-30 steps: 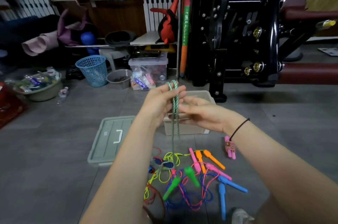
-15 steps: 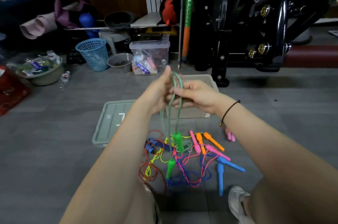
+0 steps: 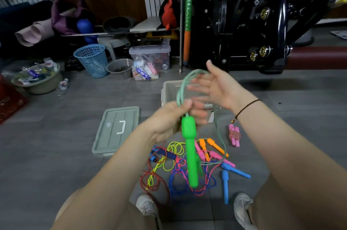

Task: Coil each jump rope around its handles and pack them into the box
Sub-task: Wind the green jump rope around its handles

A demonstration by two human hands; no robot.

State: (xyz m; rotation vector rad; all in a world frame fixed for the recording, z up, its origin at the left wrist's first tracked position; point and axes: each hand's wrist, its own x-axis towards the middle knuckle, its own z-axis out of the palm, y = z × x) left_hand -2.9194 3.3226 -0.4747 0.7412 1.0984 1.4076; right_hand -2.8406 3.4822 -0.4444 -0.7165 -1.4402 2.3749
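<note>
Your left hand grips the green jump rope. The thumb and curled fingers pinch the cord just above the green handle. Your right hand holds nothing: its fingers are straight and spread, the palm faces left, and the fingers are blurred. The cord arcs up from the left hand to the right hand's fingers, but you cannot tell whether it rests on them.

The handle hangs upright below the left fist, above the pile of loose jump ropes on the floor. A further strand of the green cord drops from beneath the right hand to the floor beside the orange handles.

Both forearms reach forward, with the hands raised in front of the open translucent box. Its lid lies flat on the floor, to the left of the box and nearer to you. A pink jump rope, coiled around its handles, lies just right of the pile, outside the box.
</note>
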